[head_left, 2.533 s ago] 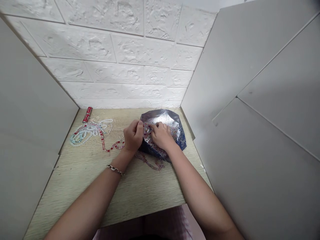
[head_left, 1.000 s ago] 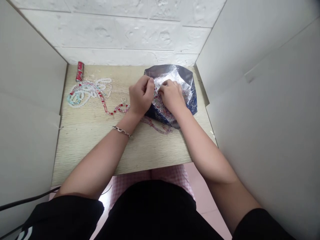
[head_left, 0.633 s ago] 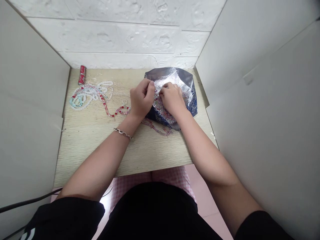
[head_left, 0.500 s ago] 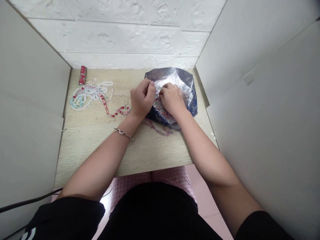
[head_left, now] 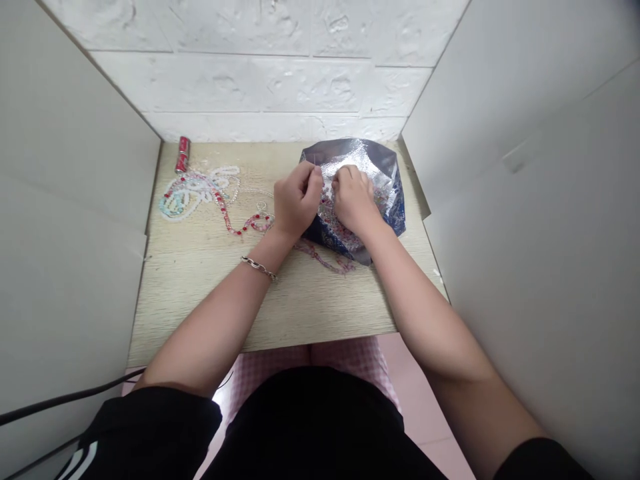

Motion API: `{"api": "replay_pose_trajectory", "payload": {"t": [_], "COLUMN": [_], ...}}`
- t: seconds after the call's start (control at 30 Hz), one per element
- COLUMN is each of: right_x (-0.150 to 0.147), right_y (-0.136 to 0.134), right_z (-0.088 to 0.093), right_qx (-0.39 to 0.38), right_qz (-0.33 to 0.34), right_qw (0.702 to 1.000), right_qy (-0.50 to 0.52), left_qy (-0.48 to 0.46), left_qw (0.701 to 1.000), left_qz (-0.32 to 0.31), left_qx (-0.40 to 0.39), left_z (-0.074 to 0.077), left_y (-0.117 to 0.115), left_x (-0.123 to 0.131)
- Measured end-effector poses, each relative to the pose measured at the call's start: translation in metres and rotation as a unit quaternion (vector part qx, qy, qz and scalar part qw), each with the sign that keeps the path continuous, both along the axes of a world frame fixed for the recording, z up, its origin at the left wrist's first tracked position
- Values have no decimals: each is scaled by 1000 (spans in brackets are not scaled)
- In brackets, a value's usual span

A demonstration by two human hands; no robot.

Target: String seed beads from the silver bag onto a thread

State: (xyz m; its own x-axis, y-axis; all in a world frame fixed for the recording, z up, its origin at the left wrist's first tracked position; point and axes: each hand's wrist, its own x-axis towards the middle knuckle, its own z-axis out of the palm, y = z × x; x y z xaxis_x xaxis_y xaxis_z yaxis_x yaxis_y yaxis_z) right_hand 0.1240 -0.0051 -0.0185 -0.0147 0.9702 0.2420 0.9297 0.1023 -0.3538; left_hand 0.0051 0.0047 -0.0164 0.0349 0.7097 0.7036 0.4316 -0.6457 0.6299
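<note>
My left hand is closed in a pinch at the left edge of a silver-lined bag. A faint thin line shows above its thumb, too fine to name. In the bag lie many small multicoloured beads. Over them my right hand has its fingers bent together and pointing down, with the tips among the beads; anything between them is hidden. A red and pink bead string winds over the table toward my left wrist. Another pinkish bead string lies in front of the bag.
White and pale blue bead strings are heaped at the table's left. Behind them, a small red cylinder lies near the white brick-patterned wall. Pale panels flank the wooden table on both sides.
The whole view has shifted slightly, so everything appears further right. Both hands keep nearly the same place at the bag, the left one still pinched and the right one still over the beads.
</note>
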Motion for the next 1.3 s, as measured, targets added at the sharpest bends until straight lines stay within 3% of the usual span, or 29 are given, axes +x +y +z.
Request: {"api": "replay_pose_trajectory", "payload": {"t": [0.37, 0.93, 1.1, 1.3], "right_x": [5, 11, 11, 11], "right_y": [5, 5, 3, 1], "right_z": [1, 11, 13, 20], "right_qx": [68, 63, 100, 93], "right_qz": [4, 9, 0, -17], "right_qw": [997, 997, 988, 970], "right_qy": [38, 52, 117, 223], "left_qy": [1, 12, -16, -30], "left_qw": [1000, 1000, 999, 996], "left_qz": [0, -12, -30, -73], "left_qx": [3, -6, 20, -36], "left_z": [2, 3, 7, 7], "left_y": [-1, -3, -8, -13], "left_x": [0, -1, -1, 0]}}
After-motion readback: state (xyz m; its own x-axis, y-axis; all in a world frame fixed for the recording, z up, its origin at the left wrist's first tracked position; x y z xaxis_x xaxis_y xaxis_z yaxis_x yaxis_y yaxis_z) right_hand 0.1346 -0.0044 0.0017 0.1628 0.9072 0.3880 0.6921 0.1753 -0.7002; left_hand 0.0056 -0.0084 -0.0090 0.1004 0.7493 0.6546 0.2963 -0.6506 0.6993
